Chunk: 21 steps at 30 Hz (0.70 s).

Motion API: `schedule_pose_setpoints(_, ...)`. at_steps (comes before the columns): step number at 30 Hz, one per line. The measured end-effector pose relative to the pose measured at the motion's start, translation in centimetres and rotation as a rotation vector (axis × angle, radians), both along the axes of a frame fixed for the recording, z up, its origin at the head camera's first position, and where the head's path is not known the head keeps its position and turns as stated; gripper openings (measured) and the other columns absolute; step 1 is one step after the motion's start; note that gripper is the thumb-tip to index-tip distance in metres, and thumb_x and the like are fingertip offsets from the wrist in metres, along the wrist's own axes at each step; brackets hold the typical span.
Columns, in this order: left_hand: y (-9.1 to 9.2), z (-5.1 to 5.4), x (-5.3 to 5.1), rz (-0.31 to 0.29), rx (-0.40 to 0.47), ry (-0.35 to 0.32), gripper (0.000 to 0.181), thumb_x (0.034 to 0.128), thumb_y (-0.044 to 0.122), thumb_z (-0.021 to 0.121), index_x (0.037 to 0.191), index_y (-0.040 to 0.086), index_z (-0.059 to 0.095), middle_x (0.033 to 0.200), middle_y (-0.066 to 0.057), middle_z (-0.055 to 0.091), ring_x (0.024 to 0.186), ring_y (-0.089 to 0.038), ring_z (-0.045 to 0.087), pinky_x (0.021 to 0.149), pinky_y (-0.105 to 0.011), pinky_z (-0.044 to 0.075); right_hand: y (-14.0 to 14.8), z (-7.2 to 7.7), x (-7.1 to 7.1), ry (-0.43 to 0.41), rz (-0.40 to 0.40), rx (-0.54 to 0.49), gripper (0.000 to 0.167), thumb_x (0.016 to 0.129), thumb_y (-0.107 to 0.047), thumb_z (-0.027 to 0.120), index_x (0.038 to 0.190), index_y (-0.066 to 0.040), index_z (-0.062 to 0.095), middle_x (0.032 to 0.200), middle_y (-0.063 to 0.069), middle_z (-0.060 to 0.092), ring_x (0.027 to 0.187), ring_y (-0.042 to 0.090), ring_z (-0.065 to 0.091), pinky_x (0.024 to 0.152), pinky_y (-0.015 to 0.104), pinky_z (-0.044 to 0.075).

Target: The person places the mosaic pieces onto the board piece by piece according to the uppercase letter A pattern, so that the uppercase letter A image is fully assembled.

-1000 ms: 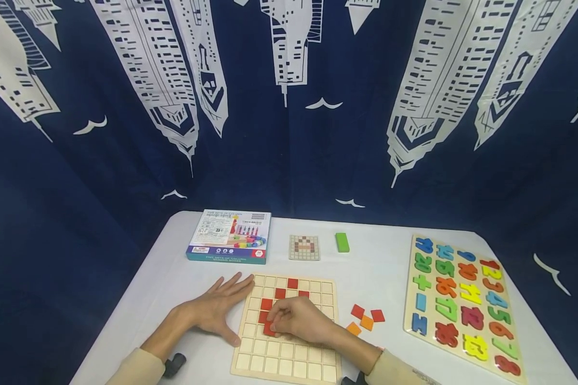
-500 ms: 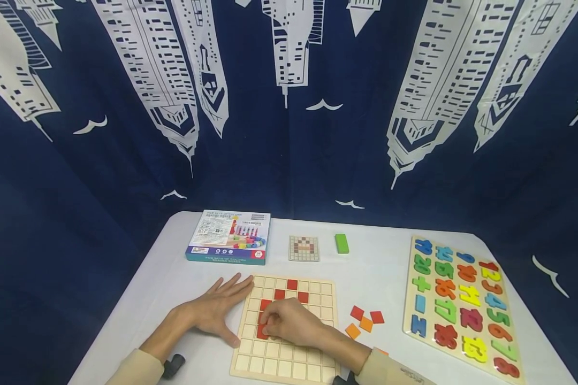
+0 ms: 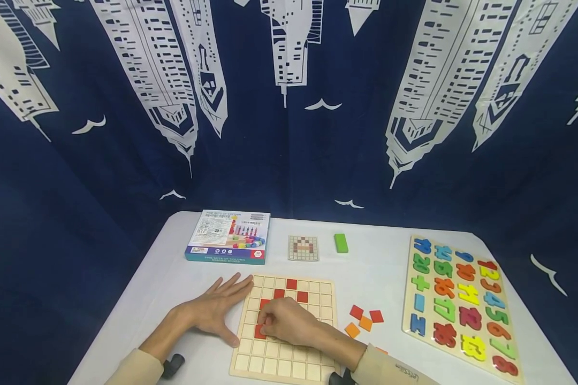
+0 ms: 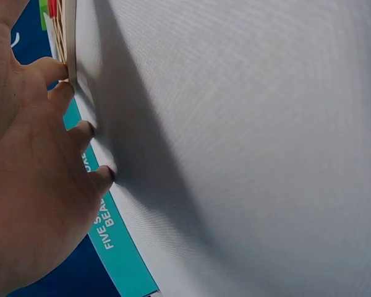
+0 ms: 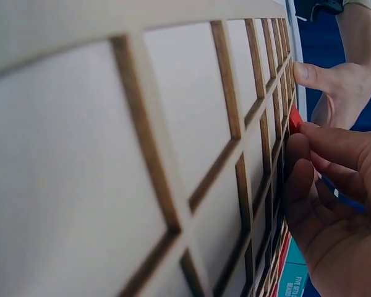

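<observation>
A wooden grid board (image 3: 272, 369) lies on the table, with several red square tiles (image 3: 302, 297) in its upper cells. My right hand (image 3: 291, 323) is over the board, fingers curled, its fingertips on a red tile (image 3: 260, 332) at a cell near the left side. In the right wrist view a fingertip meets this red tile (image 5: 295, 119), part of which stands above the grid; the hand hides the rest. My left hand (image 3: 217, 310) lies spread at the board's left edge, thumb and fingertips touching it or close to it. The left wrist view shows the hand (image 4: 37, 167) holding nothing.
Loose red tiles (image 3: 356, 312) and orange tiles (image 3: 352, 330) lie right of the board. Behind it are a small pattern card (image 3: 303, 248), a green block (image 3: 341, 243) and a boxed toy set (image 3: 227, 238). A number puzzle board (image 3: 462, 310) stands at the right.
My right hand has shifted slightly left with the red tile, which now sits at a cell nearer the board's left edge. My left hand has stayed in place.
</observation>
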<state>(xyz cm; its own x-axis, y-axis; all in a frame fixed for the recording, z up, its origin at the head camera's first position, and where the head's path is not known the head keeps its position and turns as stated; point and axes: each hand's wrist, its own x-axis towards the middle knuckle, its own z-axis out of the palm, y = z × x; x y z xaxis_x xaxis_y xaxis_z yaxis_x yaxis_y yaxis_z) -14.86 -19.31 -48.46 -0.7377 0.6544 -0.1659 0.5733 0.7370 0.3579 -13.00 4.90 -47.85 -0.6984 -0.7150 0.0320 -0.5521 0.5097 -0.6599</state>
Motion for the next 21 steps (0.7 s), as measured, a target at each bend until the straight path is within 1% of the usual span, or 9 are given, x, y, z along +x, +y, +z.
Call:
schedule_pose_setpoints(8, -0.06, -0.03, -0.04, 0.000, -0.006, 0.000, 0.128, 0.0507, 0.080, 0.063, 0.149, 0.016, 0.013, 0.155, 0.002, 0.003, 0.140, -0.030, 0.001, 0.109, -0.058, 0.004, 0.03, -0.04, -0.26, 0.034, 0.020, 0.014, 0.003, 0.081, -0.014, 0.070, 0.083, -0.016, 0.072, 0.076, -0.018, 0.058, 0.065, -0.002, 0.050, 0.057, 0.012, 0.046)
schedule_pose_setpoints(14, -0.01, 0.15, -0.06, -0.001, -0.005, -0.001, 0.129, 0.0504, 0.079, 0.065, 0.149, 0.015, 0.013, 0.155, 0.002, 0.003, 0.140, -0.030, 0.000, 0.109, -0.057, 0.004, -0.05, 0.00, -0.31, 0.029, 0.021, 0.013, 0.005, 0.082, -0.013, 0.070, 0.080, -0.018, 0.070, 0.071, -0.017, 0.056, 0.064, -0.002, 0.050, 0.055, 0.013, 0.045)
schedule_pose_setpoints(21, -0.05, -0.07, -0.11, -0.002, -0.004, 0.004, 0.129, 0.0498, 0.081, 0.063, 0.149, 0.015, 0.014, 0.155, 0.002, 0.003, 0.140, -0.030, 0.000, 0.109, -0.058, 0.004, -0.04, -0.01, -0.28, 0.044, 0.035, 0.021, 0.006, 0.082, -0.015, 0.070, 0.079, -0.020, 0.069, 0.072, -0.018, 0.055, 0.065, -0.002, 0.050, 0.056, 0.013, 0.045)
